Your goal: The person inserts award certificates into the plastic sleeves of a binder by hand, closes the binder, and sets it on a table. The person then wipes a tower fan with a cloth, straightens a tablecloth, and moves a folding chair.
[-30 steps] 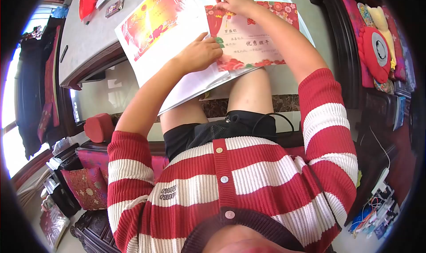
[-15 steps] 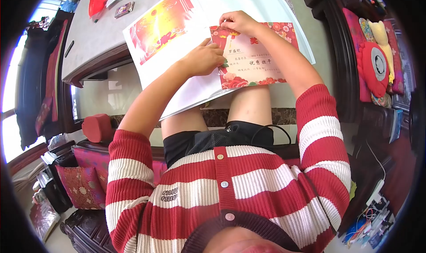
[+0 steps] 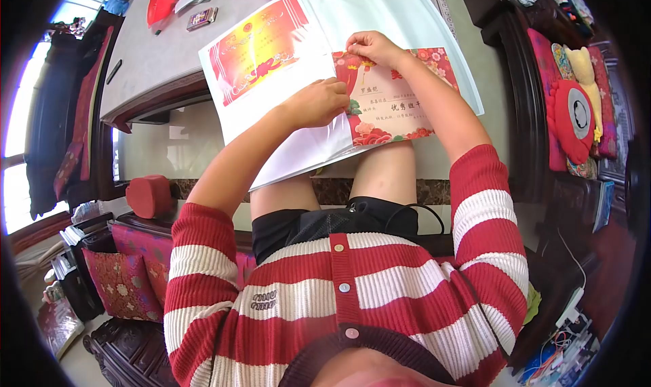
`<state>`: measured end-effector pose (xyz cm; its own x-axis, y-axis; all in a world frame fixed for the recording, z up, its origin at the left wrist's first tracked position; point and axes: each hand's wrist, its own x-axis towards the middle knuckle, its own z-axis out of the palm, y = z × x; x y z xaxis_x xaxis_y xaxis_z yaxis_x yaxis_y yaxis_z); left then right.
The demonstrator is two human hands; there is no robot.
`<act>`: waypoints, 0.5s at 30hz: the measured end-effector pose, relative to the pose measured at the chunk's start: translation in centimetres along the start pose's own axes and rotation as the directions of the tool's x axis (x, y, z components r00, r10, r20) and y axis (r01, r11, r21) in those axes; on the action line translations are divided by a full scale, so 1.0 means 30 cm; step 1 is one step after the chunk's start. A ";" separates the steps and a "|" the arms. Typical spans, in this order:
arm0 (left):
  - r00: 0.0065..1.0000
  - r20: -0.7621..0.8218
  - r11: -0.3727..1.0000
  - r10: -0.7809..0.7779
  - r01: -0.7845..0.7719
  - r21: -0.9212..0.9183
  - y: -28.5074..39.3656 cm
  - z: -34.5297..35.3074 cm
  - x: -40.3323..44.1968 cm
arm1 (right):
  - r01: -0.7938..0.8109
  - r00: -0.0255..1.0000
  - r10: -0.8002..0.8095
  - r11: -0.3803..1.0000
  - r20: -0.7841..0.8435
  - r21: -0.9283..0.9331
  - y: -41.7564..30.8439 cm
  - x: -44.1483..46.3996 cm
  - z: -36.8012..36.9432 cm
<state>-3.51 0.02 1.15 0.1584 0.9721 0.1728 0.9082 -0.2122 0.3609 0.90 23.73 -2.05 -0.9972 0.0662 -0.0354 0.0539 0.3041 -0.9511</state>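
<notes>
An open display folder (image 3: 352, 15) with clear sleeves rests across my thighs and the table edge. On its right page lies a flower-bordered award certificate (image 3: 390, 124), printed with Chinese characters. My left hand (image 3: 315, 104) is closed at the certificate's left edge, its fingertips pinching there. At the upper left corner my right hand (image 3: 376, 48) pinches with thumb and forefinger, and its forearm covers part of the print. Whether the sleeve's edge is also in the fingers, I cannot tell. The left page holds a red and yellow certificate (image 3: 260, 53) under shiny plastic.
The table (image 3: 146, 71) carries a red plastic item (image 3: 161, 6), a small box (image 3: 202, 18) and papers. A round red stool-like object (image 3: 148, 196) stands at left. A sofa seat at right holds a red cushion (image 3: 573, 119) and a yellow plush toy (image 3: 583, 75).
The view has shifted, so the folder and table appear slightly lower and further right. My left hand's fingers have curled in more at the certificate's left edge. My right hand keeps its pinch.
</notes>
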 end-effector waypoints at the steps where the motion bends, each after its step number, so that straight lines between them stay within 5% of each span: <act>1: 1.000 0.012 1.000 -0.004 0.004 0.001 0.000 0.002 0.001 | -0.027 1.000 0.027 1.000 -0.003 0.012 0.001 -0.001 0.023; 3: 1.000 0.020 0.999 -0.019 0.018 0.036 0.004 0.005 0.006 | -0.083 0.996 0.083 0.996 -0.011 0.032 -0.001 0.000 0.059; 7: 1.000 0.020 0.988 0.016 -0.019 0.153 0.017 -0.001 0.005 | -0.072 0.994 0.038 0.933 -0.101 -0.352 -0.029 -0.004 0.082; 10: 0.999 0.051 0.961 -0.005 -0.009 0.275 0.020 -0.003 0.005 | -0.099 0.991 0.057 0.915 -0.118 -0.391 -0.043 -0.005 0.086; 15: 1.000 0.026 0.976 -0.001 -0.004 0.218 0.034 -0.006 0.012 | -0.066 0.989 0.026 0.957 -0.144 -0.282 -0.042 0.010 0.116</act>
<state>-2.60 0.12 1.76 0.1673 0.9747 0.1486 0.9701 -0.1896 0.1518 0.36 20.06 -1.92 -0.9775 0.2102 -0.0151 0.1319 0.5543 -0.8218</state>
